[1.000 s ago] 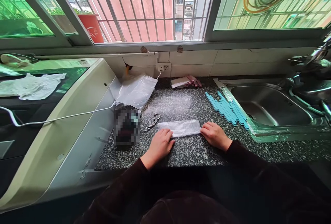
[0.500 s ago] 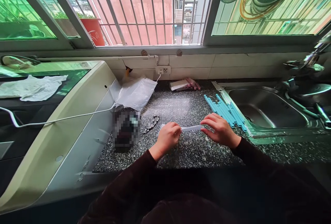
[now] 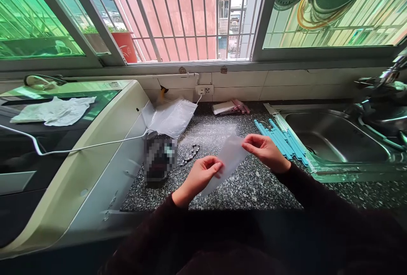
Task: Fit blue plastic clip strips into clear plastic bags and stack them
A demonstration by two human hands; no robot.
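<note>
A small clear plastic bag (image 3: pixel 228 159) hangs tilted in the air above the speckled granite counter (image 3: pixel 254 186). My left hand (image 3: pixel 199 177) pinches its lower left edge, fingers closed. My right hand (image 3: pixel 264 151) pinches its upper right corner, fingers closed. On the counter just left of my left hand lies a string of dark beads (image 3: pixel 190 156).
Several light blue strips (image 3: pixel 280 140) lie by the steel sink (image 3: pixel 337 139) on the right. A pile of clear bags (image 3: pixel 173 116) and a blurred dark object (image 3: pixel 159 156) sit at left beside a washing machine (image 3: pixel 79 156). Pink-edged packets (image 3: pixel 229 107) rest against the back wall.
The bag lay flat on the counter under both hands. Both hands lifted it, and it now hangs tilted in the air between them.
</note>
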